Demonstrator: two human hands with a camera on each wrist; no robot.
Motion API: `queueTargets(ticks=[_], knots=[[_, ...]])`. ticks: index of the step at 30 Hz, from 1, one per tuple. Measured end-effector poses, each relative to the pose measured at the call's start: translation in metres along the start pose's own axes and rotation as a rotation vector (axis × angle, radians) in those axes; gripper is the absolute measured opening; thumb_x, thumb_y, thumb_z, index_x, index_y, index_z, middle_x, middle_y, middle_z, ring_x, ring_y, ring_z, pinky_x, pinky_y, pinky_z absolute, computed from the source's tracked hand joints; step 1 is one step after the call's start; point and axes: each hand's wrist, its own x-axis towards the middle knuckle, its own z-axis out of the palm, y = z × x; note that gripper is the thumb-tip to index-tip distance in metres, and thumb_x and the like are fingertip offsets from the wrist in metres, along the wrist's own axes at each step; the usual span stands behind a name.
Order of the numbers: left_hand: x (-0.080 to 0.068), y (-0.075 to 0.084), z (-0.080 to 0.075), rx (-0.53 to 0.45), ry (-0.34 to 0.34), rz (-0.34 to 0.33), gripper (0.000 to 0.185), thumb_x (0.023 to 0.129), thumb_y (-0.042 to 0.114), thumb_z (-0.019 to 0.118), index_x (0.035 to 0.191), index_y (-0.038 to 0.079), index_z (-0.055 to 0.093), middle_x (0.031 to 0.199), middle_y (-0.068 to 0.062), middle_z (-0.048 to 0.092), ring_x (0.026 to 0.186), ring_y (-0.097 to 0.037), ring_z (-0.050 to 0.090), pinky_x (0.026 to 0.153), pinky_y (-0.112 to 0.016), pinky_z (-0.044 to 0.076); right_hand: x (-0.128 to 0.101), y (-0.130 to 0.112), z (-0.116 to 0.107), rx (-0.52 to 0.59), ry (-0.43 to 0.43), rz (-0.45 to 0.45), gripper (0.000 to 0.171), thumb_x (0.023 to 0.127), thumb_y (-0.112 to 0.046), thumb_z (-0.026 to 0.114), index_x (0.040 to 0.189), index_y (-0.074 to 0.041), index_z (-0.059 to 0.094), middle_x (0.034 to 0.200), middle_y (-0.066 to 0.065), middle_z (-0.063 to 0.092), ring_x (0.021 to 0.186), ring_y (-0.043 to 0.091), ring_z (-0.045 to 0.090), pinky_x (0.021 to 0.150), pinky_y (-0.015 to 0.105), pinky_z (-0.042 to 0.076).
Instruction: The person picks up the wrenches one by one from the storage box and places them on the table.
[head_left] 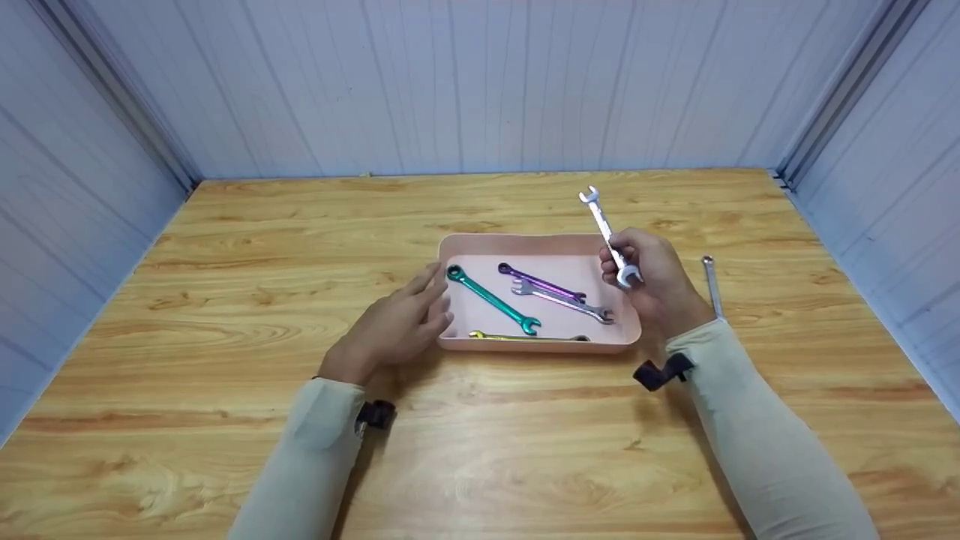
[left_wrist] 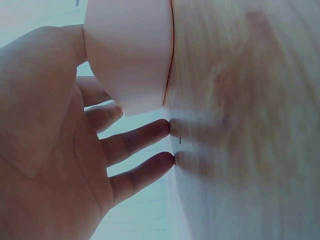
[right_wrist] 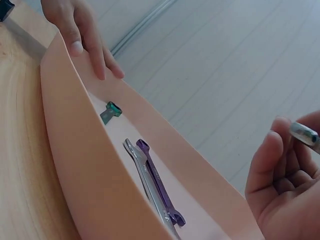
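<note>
The right hand [head_left: 651, 271] grips a silver open-end wrench [head_left: 603, 223] at two o'clock of the pink tray [head_left: 540, 348]. The left hand [head_left: 394, 322], fingers loosely extended, touches its side at nine o'clock.

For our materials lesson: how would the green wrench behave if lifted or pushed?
The green wrench looks metallic, so probably stiff and heavy for its size. Its shiny finish may feel slippery. Lying flat in the tray, it would likely slide, not roll.
</note>
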Motion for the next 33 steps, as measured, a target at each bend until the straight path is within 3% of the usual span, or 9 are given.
queueTargets(ticks=[4,14,22,33], knots=[[0.000,-0.001,-0.001,-0.005,0.009,0.024,0.060,0.106,0.039,0.047,0.157,0.011,0.034,0.168,-0.002,0.013,0.145,-0.031,0.033,0.114,-0.050,0.032,-0.001,-0.003,-0.002,0.063,0.002,-0.022,0.014,0.096,-0.008,0.050,0.098,0.005,0.051,0.074,0.007,0.059,0.061,0.014,0.054,0.054,0.022,0.049],[0.000,0.000,0.000,0.003,0.002,-0.004,0.060,0.106,0.041,0.044,0.158,0.013,0.032,0.168,0.000,0.012,0.146,-0.028,0.031,0.115,-0.048,0.031,0.002,-0.003,-0.008,0.120,0.058,-0.067,0.017,0.095,-0.005,0.049,0.107,0.005,0.044,0.074,0.009,0.061,0.061,0.015,0.055,0.053,0.023,0.049],[-0.001,0.001,-0.001,-0.007,0.002,-0.007,0.059,0.107,0.041,0.042,0.157,0.013,0.033,0.168,0.000,0.012,0.147,-0.027,0.030,0.116,-0.047,0.030,0.002,-0.006,-0.013,0.119,0.050,-0.056,0.018,0.096,-0.006,0.049,0.108,0.006,0.045,0.075,0.009,0.060,0.061,0.015,0.055,0.053,0.022,0.048],[-0.004,0.000,-0.002,-0.001,-0.007,0.004,0.062,0.105,0.039,0.047,0.159,0.013,0.029,0.168,0.000,0.013,0.144,-0.030,0.035,0.114,-0.050,0.032,0.003,-0.013,-0.026,0.034,0.087,-0.037,0.011,0.095,-0.008,0.051,0.094,0.002,0.053,0.075,0.008,0.060,0.062,0.014,0.055,0.053,0.022,0.048]])
